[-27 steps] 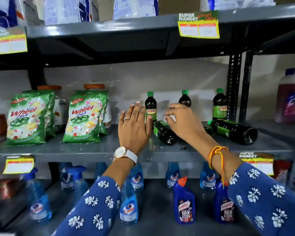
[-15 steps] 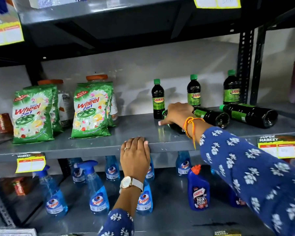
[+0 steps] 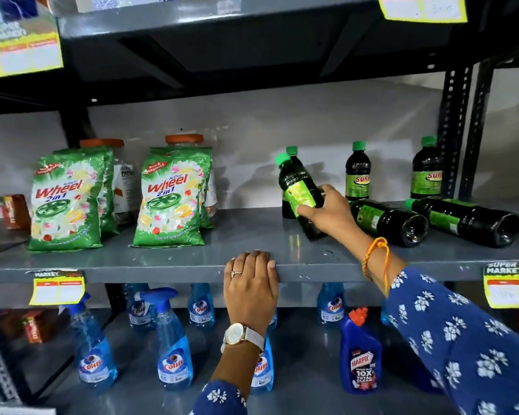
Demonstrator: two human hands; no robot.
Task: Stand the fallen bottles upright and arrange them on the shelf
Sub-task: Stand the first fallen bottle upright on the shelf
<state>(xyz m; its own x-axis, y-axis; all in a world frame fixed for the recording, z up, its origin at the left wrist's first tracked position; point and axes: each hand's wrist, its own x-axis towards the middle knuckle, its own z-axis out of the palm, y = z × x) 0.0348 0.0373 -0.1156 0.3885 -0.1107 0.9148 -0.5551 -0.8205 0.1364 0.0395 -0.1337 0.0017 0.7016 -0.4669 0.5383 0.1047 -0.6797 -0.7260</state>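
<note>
- Half a second before, the right hand (image 3: 330,212) had lain over a fallen bottle flat on the shelf (image 3: 192,259); by this moment it had closed around that bottle (image 3: 301,193) and tipped it up off its side.
- The bottle was tilted, green cap toward the upper left, its base low by the shelf near the heel of the hand; whether the base touched the metal could not be told.
- It leaned just in front of an upright bottle (image 3: 291,151) at the back, of which little more than the cap showed.
- The left hand (image 3: 250,283) had not moved from the shelf's front edge: fingers curled over the lip, holding no bottle, apparently bracing.
- Two more bottles were already upright at the back, one in the middle (image 3: 357,172) and one to the right (image 3: 426,172).
- Two bottles lay on their sides, bases toward the camera: the nearer one (image 3: 390,221) just beside the right wrist, the other (image 3: 468,221) farther right.
- By my reading, the first fallen bottle was about halfway to upright and two were untouched, so most of the work remained.
- The tilted bottle stood close to its upright neighbour, so setting it down carelessly could knock that one over.
</note>
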